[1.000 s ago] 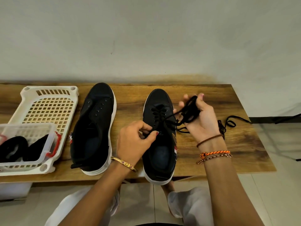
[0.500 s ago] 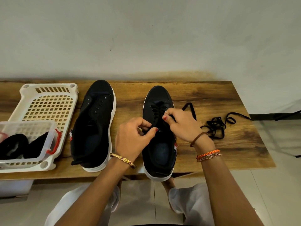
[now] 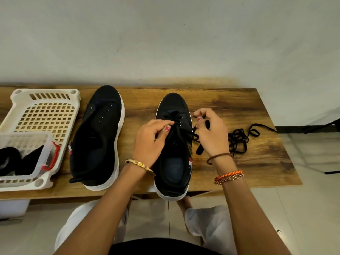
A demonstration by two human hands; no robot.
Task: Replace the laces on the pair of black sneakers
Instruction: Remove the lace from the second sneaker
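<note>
Fingers point(image 3: 168, 126) of the left hand point(image 3: 149, 142) pinch a strand of black lace point(image 3: 179, 126) over the eyelets of the right-hand sneaker point(image 3: 173, 144); thumb & forefinger pressed together on it. Right hand point(image 3: 211, 133) sits just beside that shoe's outer edge, fingers curled & pinching the other lace end, a short length dangling below the palm onto the tabletop point(image 3: 230, 100).

Head view, only one given: wooden tabletop vs. a plain wall. Right-hand sneaker, toe pointing away, has lace crossing its top few eyelets, so it's partly laced or unlaced; can't tell which from this alone. Left-hand sneaker point(image 3: 97, 137) lies well apart to the left w/ bare eyelets, no lace. A loose tangle of black lace point(image 3: 239, 138) lies on the tabletop near the right wrist. Far left, a white plastic basket point(image 3: 44, 111) w/ a clear tub point(image 3: 36, 153) resting in it, dark items inside, too unclear to name.

Doing this step well, as a judgement: hold the shoe steady w/ the left-hand pinch, work one eyelet at a time, pull the strand straight through vs. yanking, so it doesn't twist or snag. Keep both ends roughly even. Keep the working end clear of the loose tangle nearby, or the two laces may knot together.
</note>
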